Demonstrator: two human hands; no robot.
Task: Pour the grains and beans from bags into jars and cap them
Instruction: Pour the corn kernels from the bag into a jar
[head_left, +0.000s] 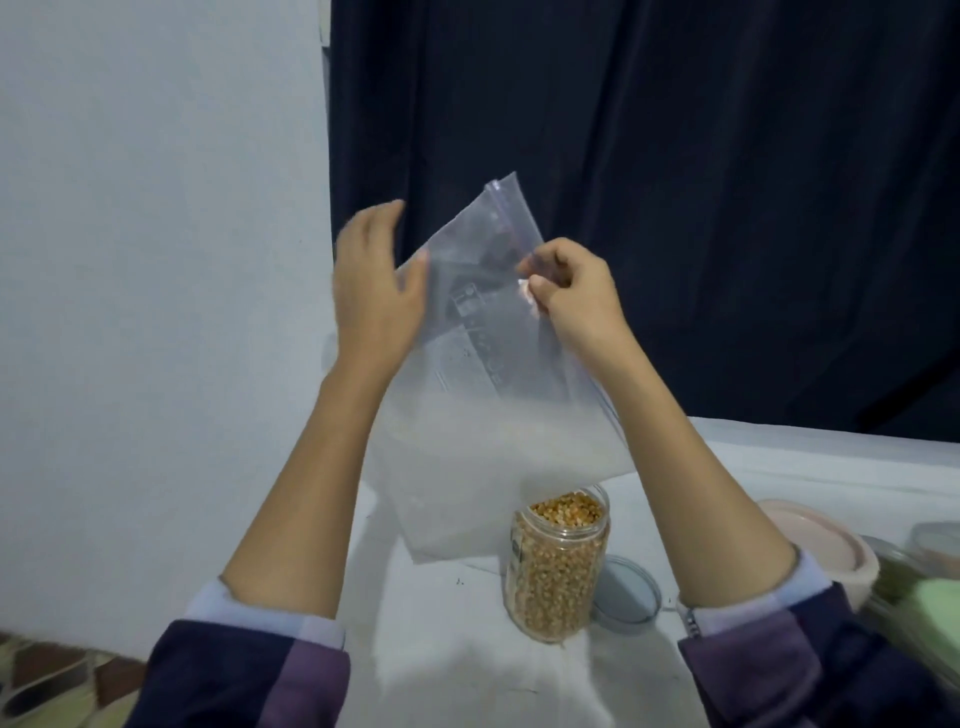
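One clear jar (558, 564), full of yellow kernels and uncapped, stands on the white surface (467, 670); its lid (626, 590) lies just right of it. Above the jar, an empty zip bag (483, 364) is held up: right hand (574, 291) pinches its edge, left hand (376, 291) spread, fingers against the bag's left side.

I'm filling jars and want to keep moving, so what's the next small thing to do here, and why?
Probably set the empty zip bag aside and pick up the lid. The bag looks empty, pinched by the right hand with the left hand open against it, while the jar of corn kernels stands full and uncapped, its lid lying beside it on the table.
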